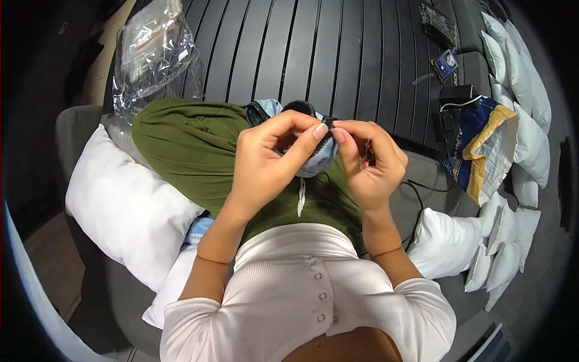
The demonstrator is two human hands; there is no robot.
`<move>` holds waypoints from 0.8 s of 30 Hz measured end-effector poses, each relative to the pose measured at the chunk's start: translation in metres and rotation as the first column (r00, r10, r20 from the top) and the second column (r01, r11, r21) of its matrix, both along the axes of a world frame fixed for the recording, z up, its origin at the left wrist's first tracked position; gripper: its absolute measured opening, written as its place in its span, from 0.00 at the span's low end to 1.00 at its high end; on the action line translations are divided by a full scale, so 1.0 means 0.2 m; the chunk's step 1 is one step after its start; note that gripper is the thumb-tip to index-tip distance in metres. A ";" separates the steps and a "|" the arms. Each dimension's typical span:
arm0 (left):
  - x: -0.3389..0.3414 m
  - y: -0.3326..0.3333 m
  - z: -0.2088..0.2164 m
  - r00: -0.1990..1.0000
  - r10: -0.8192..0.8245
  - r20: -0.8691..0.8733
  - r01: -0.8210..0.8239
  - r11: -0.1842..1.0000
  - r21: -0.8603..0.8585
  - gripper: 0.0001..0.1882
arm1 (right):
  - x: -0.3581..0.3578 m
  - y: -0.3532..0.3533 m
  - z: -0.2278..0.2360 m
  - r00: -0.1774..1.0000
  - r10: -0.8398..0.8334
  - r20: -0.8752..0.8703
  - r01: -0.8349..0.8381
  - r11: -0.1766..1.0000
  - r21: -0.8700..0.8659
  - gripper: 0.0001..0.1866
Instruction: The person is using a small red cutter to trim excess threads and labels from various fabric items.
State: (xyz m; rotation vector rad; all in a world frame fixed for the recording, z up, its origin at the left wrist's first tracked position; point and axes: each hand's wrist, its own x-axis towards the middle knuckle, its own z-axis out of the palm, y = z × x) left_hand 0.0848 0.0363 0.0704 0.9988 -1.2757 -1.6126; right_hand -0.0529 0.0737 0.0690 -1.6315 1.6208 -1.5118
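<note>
A light-blue fabric piece with black trim (319, 164) rests on my lap, bunched up between my hands. Along its edge runs a dark, toothed-looking strip, perhaps a zipper. My left hand (265, 158) is closed, thumb and forefinger pinching a small black end of the trim (329, 122). Against the same spot, my right hand (375, 161) is pinched too, its fingertips almost touching the left thumb. Something small and red (366, 163) shows inside the right hand; its kind I cannot make out. A white drawstring (301, 198) hangs from my green trousers (187, 136).
Ahead is a black slatted table (265, 48) with a clear plastic bag (154, 54) at its left. White pillows (123, 202) lie on the grey sofa on both sides. To the right are a blue-and-gold packet (482, 151), a black box (458, 93) and a cable (416, 192).
</note>
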 end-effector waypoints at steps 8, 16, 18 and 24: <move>-0.01 0.01 0.00 1.000 -0.022 0.011 0.022 0.999 -0.033 0.06 | -0.03 0.02 -0.04 0.944 0.067 0.324 -0.129 0.977 0.172 0.05; -0.02 -0.02 -0.01 0.993 -0.111 0.049 0.117 0.983 -0.141 0.08 | -0.03 0.00 -0.05 0.958 0.127 0.256 -0.138 0.990 0.027 0.03; -0.02 -0.02 -0.01 0.983 -0.139 0.120 0.156 0.977 -0.146 0.04 | -0.03 0.00 -0.04 0.964 0.151 0.220 -0.154 0.988 -0.005 0.04; 0.00 -0.02 -0.03 0.960 -0.200 -0.197 0.220 0.972 0.085 0.05 | -0.04 0.01 -0.02 0.967 0.174 0.186 -0.182 0.983 0.027 0.04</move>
